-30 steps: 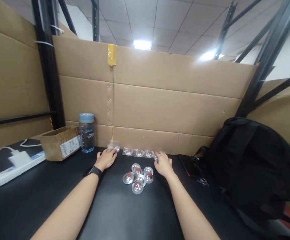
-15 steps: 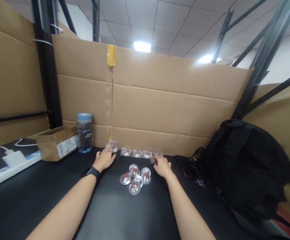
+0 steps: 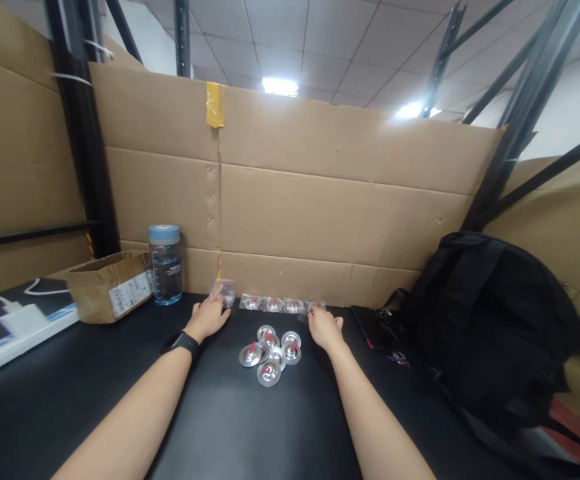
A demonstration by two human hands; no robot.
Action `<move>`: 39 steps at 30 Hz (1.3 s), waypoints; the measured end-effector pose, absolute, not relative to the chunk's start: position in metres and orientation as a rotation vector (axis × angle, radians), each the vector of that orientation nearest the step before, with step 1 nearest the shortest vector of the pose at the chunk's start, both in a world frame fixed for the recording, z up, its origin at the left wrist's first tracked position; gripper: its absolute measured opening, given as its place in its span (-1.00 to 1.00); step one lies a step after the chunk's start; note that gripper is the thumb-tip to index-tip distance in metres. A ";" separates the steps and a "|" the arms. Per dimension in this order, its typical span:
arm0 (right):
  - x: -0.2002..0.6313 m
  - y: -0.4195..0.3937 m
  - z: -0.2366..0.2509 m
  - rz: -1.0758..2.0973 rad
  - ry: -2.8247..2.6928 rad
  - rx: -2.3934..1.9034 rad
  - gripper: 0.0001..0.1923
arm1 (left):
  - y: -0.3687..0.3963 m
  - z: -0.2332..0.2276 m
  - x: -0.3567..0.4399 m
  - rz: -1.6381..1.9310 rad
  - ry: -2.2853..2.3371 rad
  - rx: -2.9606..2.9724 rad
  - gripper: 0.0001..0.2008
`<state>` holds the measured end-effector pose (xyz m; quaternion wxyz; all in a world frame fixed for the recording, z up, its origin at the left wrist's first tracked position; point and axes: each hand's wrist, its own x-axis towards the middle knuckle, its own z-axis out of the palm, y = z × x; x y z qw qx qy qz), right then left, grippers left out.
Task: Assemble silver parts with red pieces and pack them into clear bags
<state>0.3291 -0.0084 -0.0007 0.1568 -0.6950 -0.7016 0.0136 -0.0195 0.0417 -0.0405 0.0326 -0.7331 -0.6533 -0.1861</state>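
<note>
My left hand [image 3: 209, 319] lies at the back left of the black table, its fingers spread and the forefinger touching a clear plastic packet [image 3: 227, 291]. At the right end of a row of clear packets [image 3: 274, 305], each with a silver disc inside, my right hand [image 3: 326, 328] bends its fingers onto the last packet [image 3: 316, 307]. Its fingertips are partly hidden. Between and in front of my hands lies a loose cluster of silver discs [image 3: 269, 373] with domed middles and red loops, like finger cymbals. Some overlap.
A cardboard wall [image 3: 290, 220] stands behind the packets. To the left are a water bottle [image 3: 166, 270], an open cardboard box [image 3: 93, 293] and a white power strip [image 3: 25, 343]. A black backpack [image 3: 490, 340] and a dark flat case [image 3: 370, 328] lie on the right.
The last packet now sits closer in line with the row, and my right hand has shifted slightly. My left forefinger reaches further over its packet. The whole view has shifted a little.
</note>
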 end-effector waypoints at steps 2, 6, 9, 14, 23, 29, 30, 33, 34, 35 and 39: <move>0.328 -0.009 0.001 0.034 -1.954 -1.992 -0.68 | 0.041 -0.039 -0.018 -0.584 -1.995 -2.242 -0.67; 0.329 -0.010 0.002 0.036 -1.899 -1.980 -0.72 | 0.037 -0.036 -0.014 -0.564 -1.941 -2.242 -0.62; 0.329 -0.010 0.006 0.033 -1.836 -1.936 -0.74 | 0.032 -0.033 -0.008 -0.592 -1.888 -2.254 -0.59; 0.322 -0.012 0.022 0.220 -1.662 -1.552 -0.74 | 0.019 -0.013 0.012 -0.995 -1.736 -2.366 -0.67; 0.296 -0.028 0.026 0.859 -1.804 -0.784 -0.66 | -0.026 0.030 0.072 -1.889 -1.357 -3.148 -0.58; 0.295 -0.024 0.020 0.744 -1.859 -0.867 -0.56 | -0.036 0.017 0.079 -1.421 -1.257 -3.315 -0.36; 0.295 -0.024 0.020 0.743 -1.860 -0.874 -0.55 | -0.037 0.015 0.078 -1.346 -1.283 -3.313 -0.32; 0.294 -0.025 0.020 0.771 -1.869 -0.877 -0.53 | -0.037 0.012 0.078 -1.250 -1.346 -3.370 -0.36; 0.293 -0.025 0.020 0.783 -1.866 -0.877 -0.53 | -0.036 0.011 0.078 -1.251 -1.346 -3.395 -0.40; 0.293 -0.026 0.021 0.791 -1.859 -0.876 -0.54 | -0.036 0.011 0.079 -1.266 -1.343 -3.402 -0.44; 0.291 -0.030 0.025 0.796 -1.813 -0.889 -0.57 | -0.035 0.014 0.081 -1.369 -1.352 -3.303 -0.66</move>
